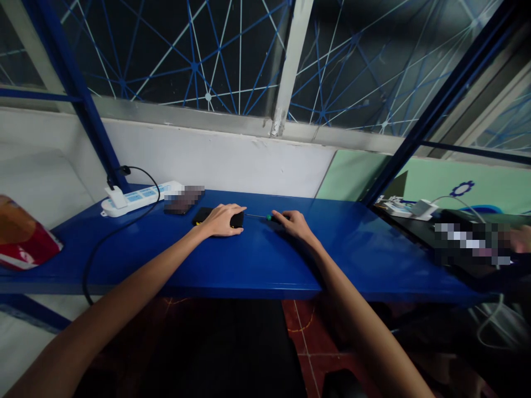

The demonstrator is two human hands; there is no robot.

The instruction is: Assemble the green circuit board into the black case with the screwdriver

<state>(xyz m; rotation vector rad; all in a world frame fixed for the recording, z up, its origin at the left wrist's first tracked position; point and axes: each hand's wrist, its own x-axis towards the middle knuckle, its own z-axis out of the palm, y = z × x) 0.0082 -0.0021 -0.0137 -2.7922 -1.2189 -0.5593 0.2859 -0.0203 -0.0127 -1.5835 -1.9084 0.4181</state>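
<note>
On the blue table, my left hand is wrapped over a flat black device with a bit of yellow at its lower edge. My fingers cover its middle, so its kind is hidden. To the right, my right hand grips a screwdriver by its green and dark handle. The thin metal shaft points left, with its tip at or close to the right end of the device. Whether the tip touches it I cannot tell.
A white power strip with a plugged-in black cable lies at the back left, beside a dark phone-like slab. A red and orange package stands far left. At far right are a dark desk with adapters and another person's hand.
</note>
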